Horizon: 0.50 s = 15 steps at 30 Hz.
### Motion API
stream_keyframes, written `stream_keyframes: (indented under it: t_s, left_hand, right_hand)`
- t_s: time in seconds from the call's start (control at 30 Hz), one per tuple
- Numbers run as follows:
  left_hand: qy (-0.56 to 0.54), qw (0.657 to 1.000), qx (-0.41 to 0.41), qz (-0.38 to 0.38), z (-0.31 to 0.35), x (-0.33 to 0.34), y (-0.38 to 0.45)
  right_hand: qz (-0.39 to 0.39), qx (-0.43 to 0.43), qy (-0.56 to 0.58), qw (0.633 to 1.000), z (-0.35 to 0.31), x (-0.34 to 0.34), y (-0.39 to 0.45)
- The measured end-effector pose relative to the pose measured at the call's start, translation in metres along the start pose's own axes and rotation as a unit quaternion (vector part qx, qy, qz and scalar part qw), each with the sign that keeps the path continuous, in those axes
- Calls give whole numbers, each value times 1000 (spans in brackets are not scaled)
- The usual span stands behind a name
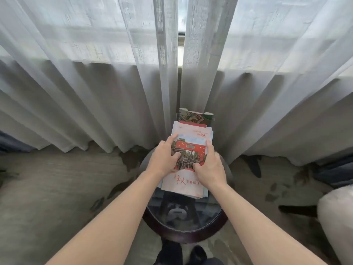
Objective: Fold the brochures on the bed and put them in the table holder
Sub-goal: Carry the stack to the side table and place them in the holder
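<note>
A stack of folded brochures (188,148) with a red and white cover lies over a round glass-topped table (183,224). My left hand (164,159) grips the stack's left edge, thumb on the cover and index finger stretched along the side. My right hand (209,169) grips the right edge, thumb curled onto the cover. Behind the stack stands the holder (196,116) with a green patterned brochure in it; the holder itself is mostly hidden.
Sheer white curtains (114,83) hang right behind the table and brush the holder. Patterned carpet (57,188) surrounds the table. A pale upholstered seat (336,217) is at the right edge. My feet (181,253) stand at the table's near side.
</note>
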<state>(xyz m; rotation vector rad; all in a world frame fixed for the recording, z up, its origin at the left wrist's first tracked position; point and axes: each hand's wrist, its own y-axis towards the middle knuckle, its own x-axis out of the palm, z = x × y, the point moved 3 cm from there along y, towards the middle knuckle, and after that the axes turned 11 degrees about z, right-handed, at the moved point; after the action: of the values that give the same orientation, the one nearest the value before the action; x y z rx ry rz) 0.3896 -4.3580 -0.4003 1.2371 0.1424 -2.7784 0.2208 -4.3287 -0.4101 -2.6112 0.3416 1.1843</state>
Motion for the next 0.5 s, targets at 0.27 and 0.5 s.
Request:
stream_keyframes:
  t_s: [0.27, 0.5]
  left_hand:
    - [1, 998, -30, -47, -52, 62, 11]
    - [31, 994, -64, -86, -95, 121, 2]
  right_hand:
    - [-47, 30, -48, 997, 48, 49, 15]
    - [-91, 57, -63, 992, 103, 96, 18]
